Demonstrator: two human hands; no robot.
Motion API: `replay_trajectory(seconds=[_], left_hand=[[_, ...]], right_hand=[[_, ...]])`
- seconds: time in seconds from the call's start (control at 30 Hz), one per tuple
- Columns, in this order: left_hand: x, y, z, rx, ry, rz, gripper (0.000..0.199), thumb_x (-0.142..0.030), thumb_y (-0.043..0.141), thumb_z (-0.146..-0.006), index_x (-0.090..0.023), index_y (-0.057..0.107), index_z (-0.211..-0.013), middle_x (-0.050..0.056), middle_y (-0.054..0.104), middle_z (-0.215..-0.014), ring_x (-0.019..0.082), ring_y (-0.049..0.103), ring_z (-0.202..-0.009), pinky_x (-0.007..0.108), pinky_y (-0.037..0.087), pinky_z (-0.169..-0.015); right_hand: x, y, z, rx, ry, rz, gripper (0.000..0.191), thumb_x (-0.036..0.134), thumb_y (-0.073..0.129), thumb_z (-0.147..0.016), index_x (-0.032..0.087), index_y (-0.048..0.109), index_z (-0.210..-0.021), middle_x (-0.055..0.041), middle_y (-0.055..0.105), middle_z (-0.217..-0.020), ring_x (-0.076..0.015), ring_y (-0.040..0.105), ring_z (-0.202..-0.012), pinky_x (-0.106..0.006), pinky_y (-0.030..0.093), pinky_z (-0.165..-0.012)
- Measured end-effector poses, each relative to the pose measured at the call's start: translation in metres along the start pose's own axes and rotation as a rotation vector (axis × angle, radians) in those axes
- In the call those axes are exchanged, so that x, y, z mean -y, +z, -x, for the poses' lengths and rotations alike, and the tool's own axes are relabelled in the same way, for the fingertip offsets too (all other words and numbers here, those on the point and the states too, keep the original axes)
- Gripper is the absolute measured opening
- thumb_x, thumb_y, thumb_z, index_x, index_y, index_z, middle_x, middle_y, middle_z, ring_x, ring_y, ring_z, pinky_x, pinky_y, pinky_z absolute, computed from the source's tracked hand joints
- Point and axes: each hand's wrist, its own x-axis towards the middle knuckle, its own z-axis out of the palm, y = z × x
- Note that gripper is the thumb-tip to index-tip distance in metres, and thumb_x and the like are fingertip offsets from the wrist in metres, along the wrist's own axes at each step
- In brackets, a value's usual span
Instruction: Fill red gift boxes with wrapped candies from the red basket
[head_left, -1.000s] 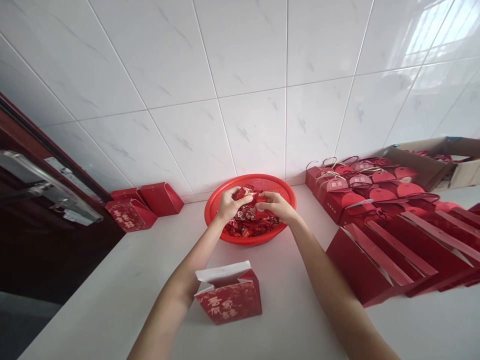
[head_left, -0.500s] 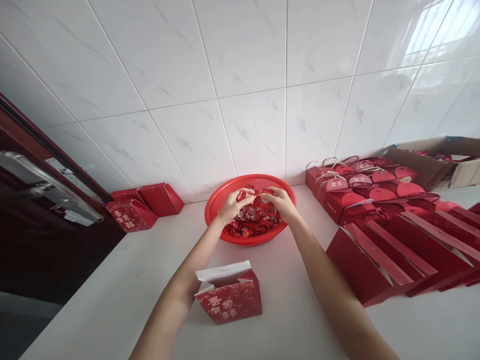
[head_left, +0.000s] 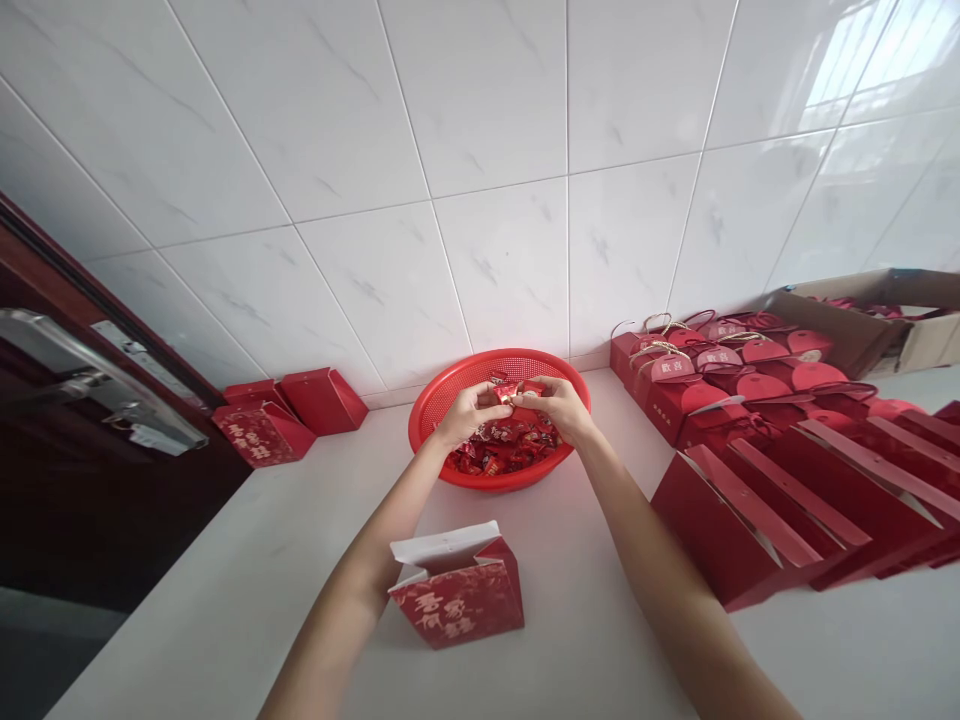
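Over a red plastic basket (head_left: 427,400) with a perforated wall, my two hands meet. My left hand (head_left: 471,412) is closed on small red-wrapped candies (head_left: 505,394). My right hand (head_left: 559,408) pinches red-wrapped candy (head_left: 531,388) close beside it. Below them, many more wrapped candies (head_left: 499,455) fill the basket's bottom. Between my forearms, nearer to me, stands an upright red paper gift box (head_left: 461,605) with its top open and pale lettering on the front.
Red boxes (head_left: 322,400) stand at the left near the door handle (head_left: 52,350). On the right are rows of closed red boxes with cord handles (head_left: 675,380), open-topped red boxes (head_left: 742,520) and a cardboard carton (head_left: 847,325). A tiled wall (head_left: 510,260) rises behind.
My hands have come closer together above the basket, fingertips nearly touching, with candy held in both. The gift box and the surrounding boxes stay where they were.
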Motion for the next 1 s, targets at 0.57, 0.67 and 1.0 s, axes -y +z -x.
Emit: replay_trajectory(seconds=[0.57,0.67,1.0], left_hand=[[0.024,-0.026,-0.021,-0.246,-0.08,-0.44,0.035,-0.049,0.056,-0.085,-0.019,0.073,-0.092,0.007,0.075,-0.098,0.023,0.068,-0.095,0.031,0.051,-0.082],[0.034,-0.046,-0.026,-0.185,-0.225,-0.625,0.019,-0.035,0.069,-0.072,-0.019,0.067,-0.063,0.004,0.07,-0.066,0.023,0.066,-0.074,0.03,0.048,-0.07],[0.044,-0.054,-0.034,0.159,-0.442,-0.961,0.04,-0.03,0.087,-0.038,-0.022,0.07,-0.073,0.006,0.074,-0.087,0.031,0.066,-0.09,0.03,0.046,-0.07]], right_hand=[[-0.007,-0.002,-0.01,-0.258,0.025,-0.101,0.043,0.032,0.089,-0.055,0.02,0.067,-0.09,0.0005,0.07,-0.077,-0.0179,0.066,-0.077,-0.027,0.052,-0.066],[-0.006,-0.003,-0.011,-0.25,0.014,-0.182,0.037,0.034,0.087,-0.057,0.02,0.068,-0.086,-0.0016,0.072,-0.083,-0.0186,0.067,-0.081,-0.028,0.054,-0.069],[-0.004,-0.008,-0.016,-0.325,-0.007,-0.425,0.03,0.023,0.086,-0.055,0.02,0.062,-0.073,0.0013,0.069,-0.073,-0.0145,0.065,-0.067,-0.027,0.057,-0.06]])
